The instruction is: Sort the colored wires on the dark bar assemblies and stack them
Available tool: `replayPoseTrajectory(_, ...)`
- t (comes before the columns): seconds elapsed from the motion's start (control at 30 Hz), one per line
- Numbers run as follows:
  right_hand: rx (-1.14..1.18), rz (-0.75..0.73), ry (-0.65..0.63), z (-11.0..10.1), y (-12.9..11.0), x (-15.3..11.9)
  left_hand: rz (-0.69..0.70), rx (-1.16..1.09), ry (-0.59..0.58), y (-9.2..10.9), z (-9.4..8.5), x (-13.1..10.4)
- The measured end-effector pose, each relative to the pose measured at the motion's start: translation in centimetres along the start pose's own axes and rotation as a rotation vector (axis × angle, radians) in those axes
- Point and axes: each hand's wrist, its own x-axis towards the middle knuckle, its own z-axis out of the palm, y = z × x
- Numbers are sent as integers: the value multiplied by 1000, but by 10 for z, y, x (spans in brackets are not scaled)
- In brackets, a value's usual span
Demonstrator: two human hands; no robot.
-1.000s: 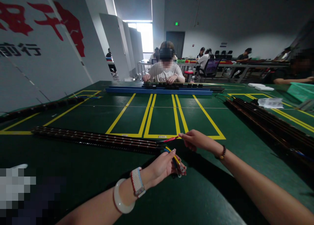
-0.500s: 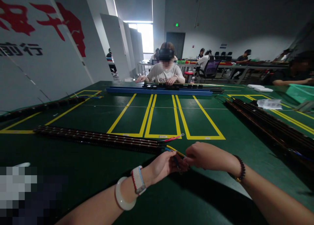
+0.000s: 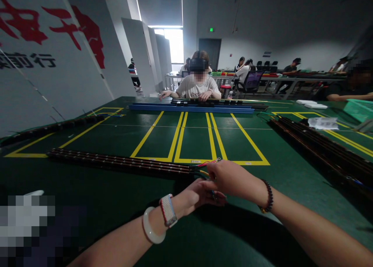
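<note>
A long dark bundle of slim strips [image 3: 128, 162] lies across the table, with coloured wires at its right end. My left hand [image 3: 201, 197] is palm up below that end, its fingers closed round a blue wire [image 3: 213, 194]. Just above it, my right hand [image 3: 233, 175] is closed, its fingertips bent down by the wires. A yellow wire [image 3: 204, 173] runs to those fingertips, which hide its far part; what they grip is hidden. The red wire [image 3: 202, 165] passes behind my right hand, its metal end showing above the knuckles.
Yellow tape frames mark the green table [image 3: 151, 189]. More dark strips [image 3: 311, 154] lie at the right, beside a clear plastic piece [image 3: 323, 123] and a green basket [image 3: 359, 110]. Across the table, a person [image 3: 198, 84] sits behind a blue rail [image 3: 189, 108]. Another dark strip [image 3: 58, 126] lies far left.
My right hand has moved up and left, over the wires, and now covers part of the red wire. My left hand has turned slightly, staying below the bundle's end.
</note>
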Motion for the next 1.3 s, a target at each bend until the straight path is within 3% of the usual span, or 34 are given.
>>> replayPoseTrajectory(0.27,235,-8,-29,5,31,-21,-109,-12,77,4,4,4)
replayPoseTrajectory(0.47,96,-3,5,-1,35,-17,-89,-3,79,-1,1,6)
replayPoseTrajectory(0.6,136,-43,156,-6,24,5,-80,-27,74,-1,2,5)
replayPoseTrajectory(0.73,-48,-111,266,-2,-2,40,-67,-32,20,-1,-1,5)
replayPoseTrajectory(0.83,-205,-191,265,5,-26,59,-67,-24,-33,-4,-5,8)
replayPoseTrajectory(0.93,-221,-230,230,4,-36,62,-99,0,-21,-6,-7,11)
replayPoseTrajectory(1.03,-52,-223,202,-8,-19,52,-69,-39,2,-5,-6,10)
replayPoseTrajectory(1.13,333,-145,250,-11,20,39,-80,-51,40,-4,-4,9)
replayPoseTrajectory(1.23,579,50,488,9,62,34,-107,-25,60,-3,0,8)
replayPoseTrajectory(1.3,566,108,533,31,84,34,-88,-29,125,-4,5,6)
